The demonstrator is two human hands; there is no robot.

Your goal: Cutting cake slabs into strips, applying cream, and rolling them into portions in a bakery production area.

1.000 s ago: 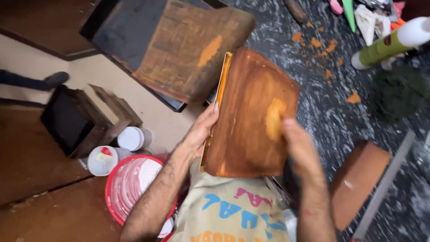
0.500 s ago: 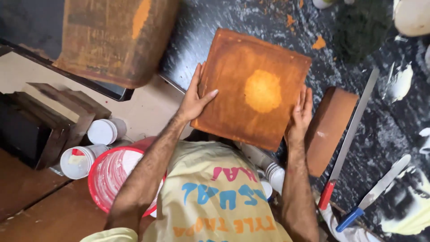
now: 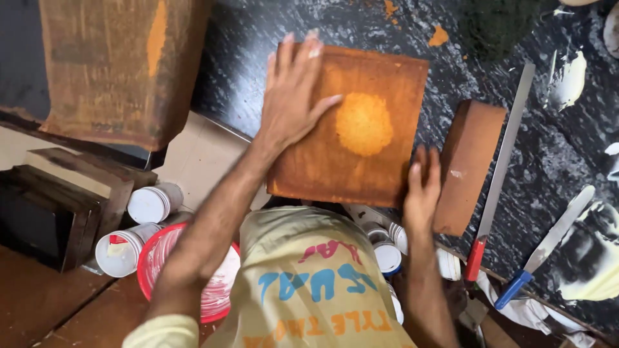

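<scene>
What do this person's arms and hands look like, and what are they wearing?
Both hands, left and right, are bare, with no gloves, rings or watch showing. The forearms are bare too. A pale yellow short sleeve covers the left upper arm.

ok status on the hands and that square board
Left hand flat on square board. Right hand at its near right edge. Board lies on dark counter, brick-coloured block just right.

Dark speckled stone countertop (image 3: pixel 271 38) from 12 to 4 o'clock, streaked with white and orange smears. Pale tiled floor (image 3: pixel 200 154) at 9 o'clock, below the counter edge. Reddish-brown wooden surface (image 3: pixel 39 303) at 8 o'clock. Dark wooden box (image 3: pixel 45 212) at 9 o'clock. Even, soft lighting.
</scene>
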